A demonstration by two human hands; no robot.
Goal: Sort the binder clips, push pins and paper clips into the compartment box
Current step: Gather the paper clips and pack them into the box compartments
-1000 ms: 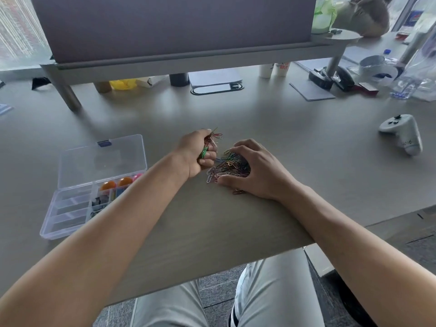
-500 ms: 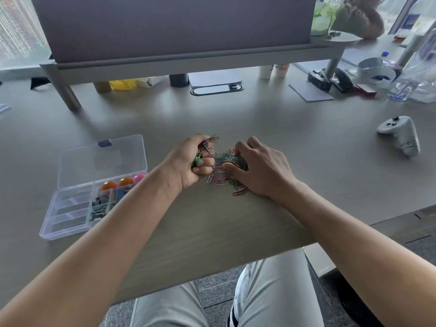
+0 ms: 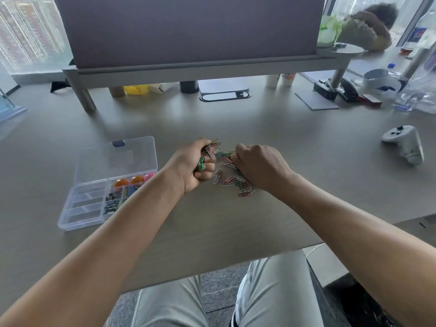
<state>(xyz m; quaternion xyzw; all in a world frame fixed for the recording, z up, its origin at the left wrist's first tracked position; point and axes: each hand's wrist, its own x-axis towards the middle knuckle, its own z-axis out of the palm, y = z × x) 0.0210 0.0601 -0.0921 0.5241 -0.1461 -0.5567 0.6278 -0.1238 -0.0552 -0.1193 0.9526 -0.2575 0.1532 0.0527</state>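
Note:
A heap of coloured paper clips (image 3: 232, 179) lies on the desk in front of me. My left hand (image 3: 192, 167) is curled in a fist round a bunch of paper clips, some sticking out at the top. My right hand (image 3: 259, 167) rests on the right of the heap, its fingertips pinching clips at the heap's top. To the left stands the clear compartment box (image 3: 82, 204) with its lid open; it holds round push pins (image 3: 128, 181) and binder clips (image 3: 112, 204).
A raised monitor shelf (image 3: 188, 67) spans the back of the desk, with small items under it. A white game controller (image 3: 405, 145) lies at the right. Stapler, tape and bottles crowd the far right corner. The desk edge runs just below my forearms.
My right hand has lifted off the heap's near side and shifted back, uncovering more clips. My left hand keeps its bunch and has barely moved.

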